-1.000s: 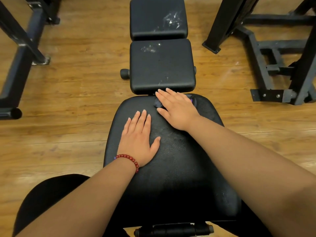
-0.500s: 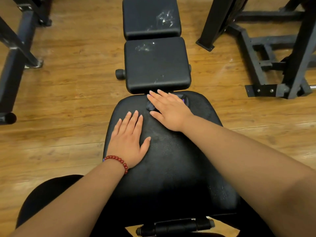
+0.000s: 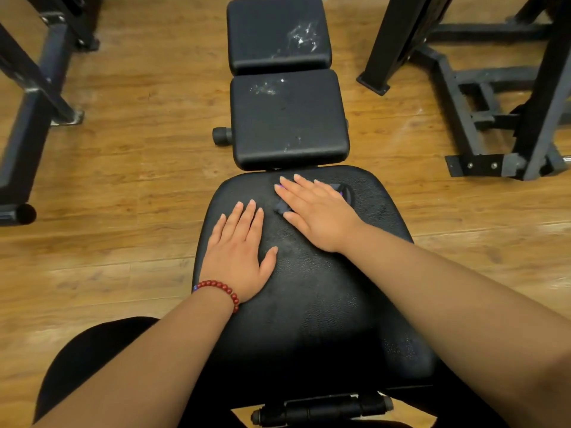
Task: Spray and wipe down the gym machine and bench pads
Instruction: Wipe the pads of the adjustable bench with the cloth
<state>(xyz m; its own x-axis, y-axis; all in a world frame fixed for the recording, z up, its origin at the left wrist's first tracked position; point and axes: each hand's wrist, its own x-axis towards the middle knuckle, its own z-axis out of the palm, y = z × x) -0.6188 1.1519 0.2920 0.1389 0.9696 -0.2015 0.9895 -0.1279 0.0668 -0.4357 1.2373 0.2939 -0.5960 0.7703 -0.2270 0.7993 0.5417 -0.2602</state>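
Left grip (image 3: 238, 251) lay released on padded surface (image 3: 324, 304) | right grip (image 3: 318, 214), released, pressed dark cloth (image 3: 281, 207) | steel frames (image 3: 457, 97) flanked upper corners

Three bench pads in a row before me, both hands on the nearest.
My left hand (image 3: 238, 251) lies flat on the near pad (image 3: 312, 307), left of centre; my right hand (image 3: 318, 214) rests ahead and to its right, on a cloth (image 3: 281, 206) by the pad's far edge. The middle pad (image 3: 287, 118) and far pad (image 3: 275, 32) run on behind, above the floor (image 3: 139, 149), between the left frame (image 3: 27, 97) and the right frame (image 3: 494, 103).
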